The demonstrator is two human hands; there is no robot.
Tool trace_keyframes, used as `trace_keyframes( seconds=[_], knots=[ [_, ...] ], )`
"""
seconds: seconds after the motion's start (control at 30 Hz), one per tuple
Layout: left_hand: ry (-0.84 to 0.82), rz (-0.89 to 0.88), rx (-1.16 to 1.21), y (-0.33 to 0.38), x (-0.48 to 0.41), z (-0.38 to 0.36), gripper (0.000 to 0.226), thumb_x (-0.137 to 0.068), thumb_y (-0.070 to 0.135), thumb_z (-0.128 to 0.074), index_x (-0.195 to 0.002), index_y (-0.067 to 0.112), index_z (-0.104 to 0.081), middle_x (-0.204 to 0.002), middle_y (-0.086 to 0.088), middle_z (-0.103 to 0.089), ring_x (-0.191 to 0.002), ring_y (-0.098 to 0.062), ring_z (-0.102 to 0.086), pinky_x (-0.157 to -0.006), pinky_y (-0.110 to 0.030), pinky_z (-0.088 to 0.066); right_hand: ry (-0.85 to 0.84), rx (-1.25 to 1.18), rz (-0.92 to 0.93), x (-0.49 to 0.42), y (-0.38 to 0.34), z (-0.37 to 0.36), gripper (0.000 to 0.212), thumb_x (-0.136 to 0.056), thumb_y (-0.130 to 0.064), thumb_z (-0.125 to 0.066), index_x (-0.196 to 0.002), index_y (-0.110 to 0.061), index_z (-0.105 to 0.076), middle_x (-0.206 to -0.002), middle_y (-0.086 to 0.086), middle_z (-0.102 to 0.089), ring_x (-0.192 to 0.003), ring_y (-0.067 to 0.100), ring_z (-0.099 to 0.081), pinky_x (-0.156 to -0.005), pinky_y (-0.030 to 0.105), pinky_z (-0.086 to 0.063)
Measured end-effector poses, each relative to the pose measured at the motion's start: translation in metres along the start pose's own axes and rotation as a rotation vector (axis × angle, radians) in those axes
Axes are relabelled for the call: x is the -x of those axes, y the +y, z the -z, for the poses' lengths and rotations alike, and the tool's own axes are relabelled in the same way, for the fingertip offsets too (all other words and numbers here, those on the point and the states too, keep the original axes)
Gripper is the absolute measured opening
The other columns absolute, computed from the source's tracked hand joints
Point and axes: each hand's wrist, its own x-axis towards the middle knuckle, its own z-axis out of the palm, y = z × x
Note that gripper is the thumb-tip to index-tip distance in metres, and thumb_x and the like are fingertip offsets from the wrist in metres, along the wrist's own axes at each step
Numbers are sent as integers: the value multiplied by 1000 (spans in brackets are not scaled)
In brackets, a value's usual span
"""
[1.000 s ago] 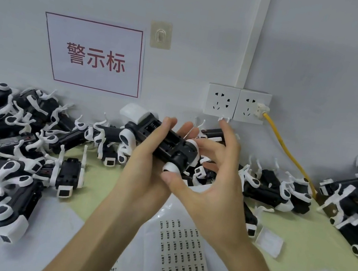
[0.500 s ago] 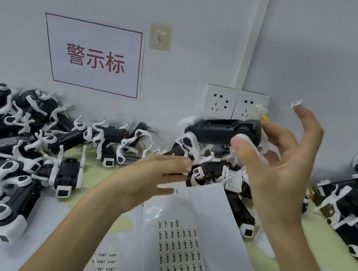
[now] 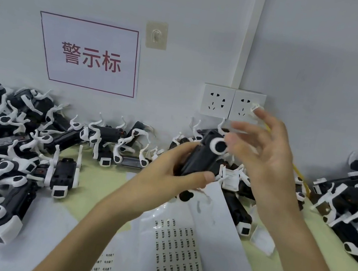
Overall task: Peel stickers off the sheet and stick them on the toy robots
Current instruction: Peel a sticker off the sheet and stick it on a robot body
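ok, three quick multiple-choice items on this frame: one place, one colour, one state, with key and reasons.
1. Where is the sticker sheet?
A. on the wall
B. on the left pile of toys
C. flat on the table, below the arms

2. What colour is the print on the wall sign?
A. blue
B. red
C. green

3. How is the toy robot above the sheet held?
A. gripped by the left hand
B. resting untouched
C. hanging from a cable

Key: 1 C, it lies under both forearms. 2 B, red characters and border. 3 A, fingers curl round its black body; the right hand is spread, a sticker on one fingertip.
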Motion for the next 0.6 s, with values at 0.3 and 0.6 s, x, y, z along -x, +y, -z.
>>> trace_keyframes(
  seconds=[0.3,0.6],
  knots=[
    [122,15,177,-3,-3,2,45,-82,35,-77,-122,24,-61,-100,4,-70,-95,-9,-69,-82,-24,-51,-150,-171,-183,6,-10,-10,8,-82,-18,-66,-81,-17,-74,-77,6,-70,-72,18,-63,-71,28,-53],
    [87,-78,157,2,0,-7,42,-90,0,-73,-126,15,-57,-86,19,-71,-78,0,-69,-65,-13,-51,-93,-108,-255,15,-5,-25,7,-89,-22,-73,-89,-16,-77,-90,11,-77,-92,33,-73,-91,49,-59]
  ],
)
